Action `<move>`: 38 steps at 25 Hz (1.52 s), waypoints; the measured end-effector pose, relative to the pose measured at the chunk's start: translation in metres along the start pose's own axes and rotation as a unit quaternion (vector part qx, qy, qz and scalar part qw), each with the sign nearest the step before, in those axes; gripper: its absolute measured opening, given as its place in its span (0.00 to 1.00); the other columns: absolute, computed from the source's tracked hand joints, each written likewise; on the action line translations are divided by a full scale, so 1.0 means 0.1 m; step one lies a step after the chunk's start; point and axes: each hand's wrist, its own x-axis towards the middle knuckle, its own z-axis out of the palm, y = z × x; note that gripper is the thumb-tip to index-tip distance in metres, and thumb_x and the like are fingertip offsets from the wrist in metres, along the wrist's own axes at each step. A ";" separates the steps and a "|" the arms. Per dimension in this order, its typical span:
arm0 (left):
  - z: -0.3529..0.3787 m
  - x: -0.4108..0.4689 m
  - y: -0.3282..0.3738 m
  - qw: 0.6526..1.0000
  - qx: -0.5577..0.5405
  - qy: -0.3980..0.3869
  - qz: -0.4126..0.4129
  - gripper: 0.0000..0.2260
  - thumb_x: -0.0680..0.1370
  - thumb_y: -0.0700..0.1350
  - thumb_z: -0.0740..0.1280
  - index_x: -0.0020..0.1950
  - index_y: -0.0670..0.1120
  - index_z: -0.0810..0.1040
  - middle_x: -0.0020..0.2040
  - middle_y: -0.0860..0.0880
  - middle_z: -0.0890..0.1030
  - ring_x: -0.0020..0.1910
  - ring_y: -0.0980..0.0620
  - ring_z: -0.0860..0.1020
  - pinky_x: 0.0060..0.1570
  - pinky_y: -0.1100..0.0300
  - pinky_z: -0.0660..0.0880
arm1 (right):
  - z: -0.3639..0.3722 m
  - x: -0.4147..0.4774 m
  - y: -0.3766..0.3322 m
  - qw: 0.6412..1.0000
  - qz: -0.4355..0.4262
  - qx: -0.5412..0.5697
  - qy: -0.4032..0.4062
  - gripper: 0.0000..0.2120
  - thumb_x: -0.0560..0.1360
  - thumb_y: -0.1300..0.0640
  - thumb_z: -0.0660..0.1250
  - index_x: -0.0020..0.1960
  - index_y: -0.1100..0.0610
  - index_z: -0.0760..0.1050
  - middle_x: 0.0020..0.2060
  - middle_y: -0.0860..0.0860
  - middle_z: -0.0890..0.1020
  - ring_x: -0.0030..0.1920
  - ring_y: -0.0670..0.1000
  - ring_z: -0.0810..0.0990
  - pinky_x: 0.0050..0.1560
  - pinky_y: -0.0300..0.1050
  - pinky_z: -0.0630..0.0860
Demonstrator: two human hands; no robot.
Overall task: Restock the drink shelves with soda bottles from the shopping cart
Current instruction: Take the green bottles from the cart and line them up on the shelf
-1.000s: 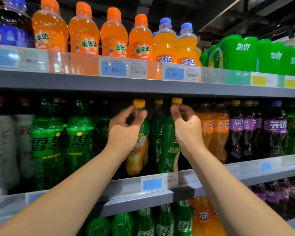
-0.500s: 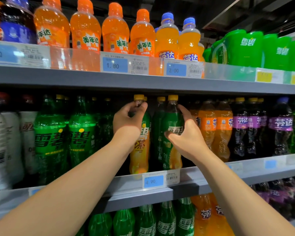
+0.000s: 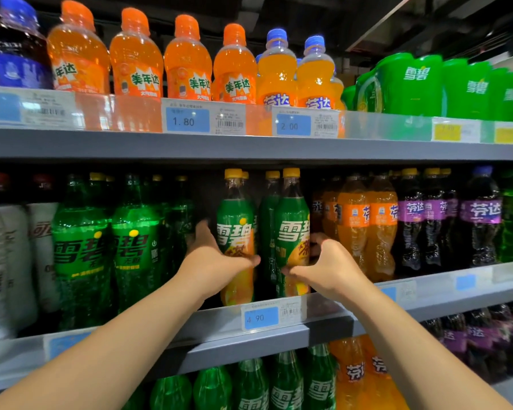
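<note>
The left hand (image 3: 216,261) is wrapped round the left bottle (image 3: 236,229). Its thumb lies across the front and its fingers reach round the far side. The right hand (image 3: 330,267) holds the right bottle (image 3: 292,229) the same way, with its thumb low on the front.

Both bottles are green on top and orange at the bottom, with yellow caps. They stand up straight, side by side, at the front of the middle shelf (image 3: 234,347). One more bottle of the same kind stands just behind, between them.

A blue price tag (image 3: 261,318) sits on the shelf edge just below the two bottles. To the left stand big green bottles (image 3: 80,247). To the right stand orange bottles (image 3: 367,229), then dark bottles (image 3: 412,220) with purple labels. The top shelf (image 3: 249,147) has a row of small orange bottles (image 3: 187,63).
</note>
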 end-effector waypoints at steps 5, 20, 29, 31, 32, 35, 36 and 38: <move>0.09 0.00 -0.07 0.998 0.001 -0.057 -0.006 0.34 0.69 0.51 0.81 0.70 0.50 0.69 0.60 0.51 0.79 0.58 0.48 0.78 0.57 0.53 0.76 | 0.01 0.09 -0.01 1.000 0.008 0.004 -0.022 0.33 0.69 0.49 0.81 0.68 0.48 0.70 0.53 0.45 0.81 0.51 0.48 0.81 0.36 0.33 0.73; 0.22 0.05 -0.03 0.998 0.042 -0.044 0.004 0.42 0.73 0.59 0.75 0.78 0.48 0.56 0.69 0.48 0.75 0.61 0.47 0.77 0.53 0.55 0.73 | 0.06 0.17 -0.01 0.995 -0.010 0.046 -0.086 0.37 0.71 0.52 0.79 0.74 0.49 0.65 0.64 0.47 0.80 0.62 0.52 0.80 0.57 0.47 0.82; -0.36 -0.70 -0.39 0.925 0.150 0.008 0.349 0.23 0.79 0.59 0.65 0.73 0.56 0.70 0.72 0.63 0.70 0.68 0.74 0.65 0.65 0.79 0.59 | 0.09 -0.74 -0.17 0.960 -0.237 0.142 0.043 0.22 0.77 0.45 0.68 0.71 0.42 0.72 0.66 0.33 0.75 0.70 0.36 0.72 0.64 0.30 0.72; -0.49 -0.90 -0.47 0.908 0.150 0.009 0.391 0.19 0.79 0.53 0.67 0.70 0.51 0.74 0.72 0.56 0.73 0.72 0.63 0.69 0.70 0.69 0.64 | 0.20 -0.91 -0.29 0.949 -0.259 0.180 0.021 0.19 0.79 0.48 0.68 0.69 0.44 0.74 0.65 0.35 0.77 0.70 0.40 0.73 0.66 0.35 0.72; -0.59 -1.02 -0.52 0.903 0.150 0.011 0.403 0.18 0.80 0.50 0.68 0.68 0.48 0.76 0.71 0.54 0.75 0.72 0.58 0.71 0.71 0.63 0.67 | 0.27 -1.01 -0.36 0.944 -0.267 0.196 0.007 0.18 0.79 0.49 0.68 0.69 0.45 0.74 0.65 0.36 0.77 0.70 0.42 0.74 0.67 0.38 0.73; -0.99 -1.36 -0.72 0.897 0.162 0.021 0.410 0.16 0.80 0.48 0.67 0.66 0.43 0.77 0.68 0.51 0.77 0.70 0.54 0.74 0.69 0.60 0.69 | 0.50 -1.28 -0.61 0.937 -0.278 0.209 -0.028 0.17 0.79 0.50 0.69 0.68 0.45 0.75 0.66 0.37 0.77 0.70 0.43 0.74 0.68 0.41 0.73; -1.16 -1.48 -0.81 0.898 0.169 0.029 0.405 0.17 0.80 0.48 0.66 0.66 0.43 0.77 0.67 0.51 0.77 0.70 0.55 0.74 0.69 0.62 0.68 | 0.58 -1.38 -0.70 0.936 -0.279 0.211 -0.039 0.17 0.79 0.51 0.69 0.68 0.45 0.75 0.66 0.37 0.77 0.71 0.43 0.74 0.68 0.41 0.73; -1.53 -1.70 -1.01 0.900 0.190 0.050 0.389 0.18 0.80 0.50 0.66 0.68 0.44 0.76 0.68 0.52 0.77 0.70 0.58 0.73 0.69 0.65 0.67 | 0.74 -1.60 -0.92 0.930 -0.294 0.208 -0.065 0.20 0.77 0.51 0.68 0.68 0.45 0.74 0.66 0.37 0.76 0.71 0.43 0.73 0.68 0.39 0.72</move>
